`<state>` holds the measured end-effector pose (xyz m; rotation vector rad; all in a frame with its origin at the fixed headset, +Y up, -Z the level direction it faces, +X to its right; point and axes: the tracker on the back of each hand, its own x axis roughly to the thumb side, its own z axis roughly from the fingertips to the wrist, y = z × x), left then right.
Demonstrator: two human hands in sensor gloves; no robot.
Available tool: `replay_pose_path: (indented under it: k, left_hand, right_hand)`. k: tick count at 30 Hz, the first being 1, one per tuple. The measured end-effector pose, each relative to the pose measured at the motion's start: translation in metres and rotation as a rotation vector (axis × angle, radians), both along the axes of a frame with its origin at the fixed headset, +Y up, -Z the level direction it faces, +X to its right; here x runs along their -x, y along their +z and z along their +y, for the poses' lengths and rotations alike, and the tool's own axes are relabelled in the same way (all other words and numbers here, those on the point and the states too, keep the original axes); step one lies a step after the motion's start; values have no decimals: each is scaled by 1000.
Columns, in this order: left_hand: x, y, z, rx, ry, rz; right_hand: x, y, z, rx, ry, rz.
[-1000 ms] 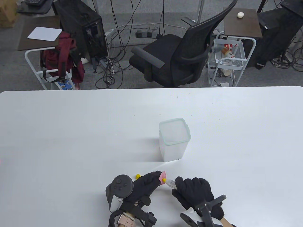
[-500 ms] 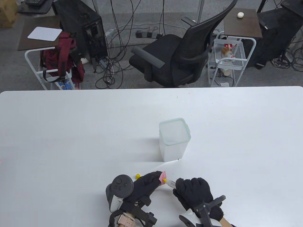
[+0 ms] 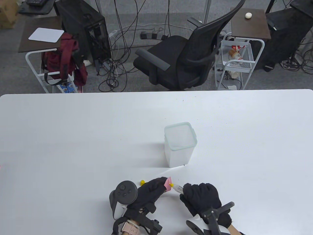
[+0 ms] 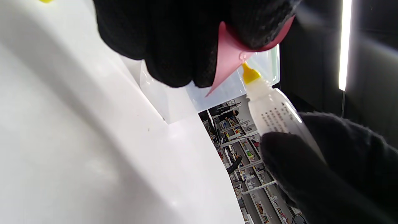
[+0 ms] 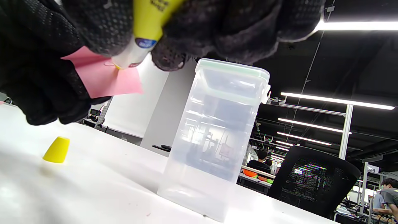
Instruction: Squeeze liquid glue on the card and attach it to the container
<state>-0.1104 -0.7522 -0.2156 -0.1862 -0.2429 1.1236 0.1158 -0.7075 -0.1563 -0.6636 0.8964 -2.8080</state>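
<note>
My left hand holds a small pink card above the table near the front edge; the card also shows in the left wrist view and the right wrist view. My right hand grips a glue bottle with a yellow nozzle, and the nozzle tip touches the card. A bead of glue sits at the tip. The clear container with a pale green rim stands upright behind the hands, also in the right wrist view.
The yellow glue cap stands on the table just left of my left hand, also in the right wrist view. A black office chair and carts stand beyond the table's far edge.
The right hand has shifted the glue bottle slightly, so its nozzle tip now meets the card a little higher up. The left hand and the container have not moved.
</note>
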Motion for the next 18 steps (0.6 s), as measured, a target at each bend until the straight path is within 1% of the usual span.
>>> replay_pose_path:
  k: [10,18]
  left_hand:
    - [-1,0,-1,6,-1,-13]
    - [1,0,0,3,2,0]
  right_hand:
    - [6,4,-2,4,20,48]
    - [3,2,-1,0,15,17]
